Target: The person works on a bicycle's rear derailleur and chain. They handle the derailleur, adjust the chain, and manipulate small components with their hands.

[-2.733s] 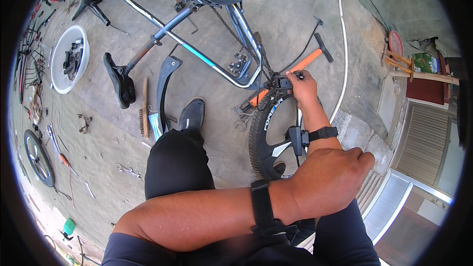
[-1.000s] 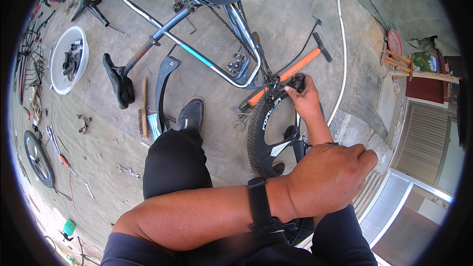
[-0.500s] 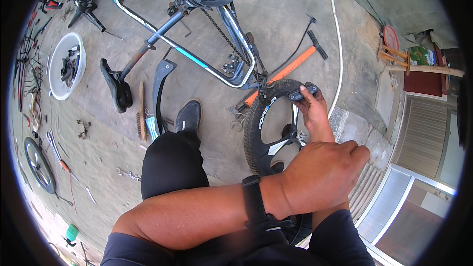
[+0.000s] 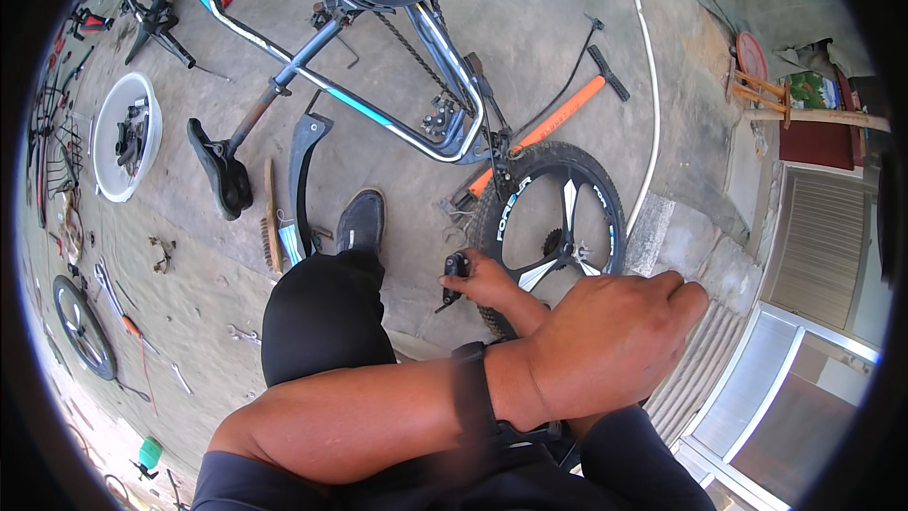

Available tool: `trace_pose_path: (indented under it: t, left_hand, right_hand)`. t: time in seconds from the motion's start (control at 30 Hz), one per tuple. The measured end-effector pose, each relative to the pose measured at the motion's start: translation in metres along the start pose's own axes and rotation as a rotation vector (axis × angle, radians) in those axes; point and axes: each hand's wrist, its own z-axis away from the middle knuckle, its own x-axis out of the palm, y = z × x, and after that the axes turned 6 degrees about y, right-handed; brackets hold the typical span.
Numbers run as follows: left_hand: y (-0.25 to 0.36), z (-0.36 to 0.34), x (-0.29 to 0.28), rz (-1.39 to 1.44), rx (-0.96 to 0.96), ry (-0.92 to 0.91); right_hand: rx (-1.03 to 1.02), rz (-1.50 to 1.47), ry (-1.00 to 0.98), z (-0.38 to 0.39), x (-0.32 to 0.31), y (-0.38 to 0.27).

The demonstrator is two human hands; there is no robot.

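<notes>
My right hand (image 4: 480, 279) pinches a black folding multi-tool (image 4: 455, 276), with a thin bit sticking out at its lower end. It is beside the left edge of a bicycle wheel (image 4: 567, 253), which has a knobbly black tyre and black-and-white spokes. Over the right forearm crosses my left arm, with a dark band at the wrist. My left hand (image 4: 610, 343) is closed in a fist, back up, in front of the wheel's lower part. Whatever lies inside its fingers is hidden.
A blue and grey bicycle frame (image 4: 303, 66) lies ahead, beside an orange pump (image 4: 563, 118). At the left are a white basin (image 4: 104, 166) of parts, a small wheel (image 4: 83, 326) and spanners (image 4: 244, 333). A mudguard (image 4: 303, 161) and a brush (image 4: 270, 213) lie near my foot.
My right hand has carried the multi-tool from the wheel's upper right to its left side, passing under the left arm. The left fist stays almost in place.
</notes>
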Motion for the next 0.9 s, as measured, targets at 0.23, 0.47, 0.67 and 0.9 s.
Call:
trace_pose_path:
  t: [0.23,0.47,0.67,0.9]
  left_hand:
    - [0.002,0.002,-0.001,0.016,-0.005,-0.024]
    - [0.004,0.0,-0.003,0.011,-0.009,-0.014]
    - [0.005,-0.002,-0.006,-0.002,-0.012,0.018]
    - [0.002,-0.001,-0.009,-0.031,-0.033,0.011]
  right_hand:
    - [-0.15,0.433,0.136,-0.038,0.053,0.028]
    - [-0.224,-0.071,0.075,-0.037,-0.012,0.015]
    - [-0.27,-0.013,0.669,-0.061,-0.095,-0.015]
    - [-0.298,0.191,0.73,-0.117,-0.099,-0.02]
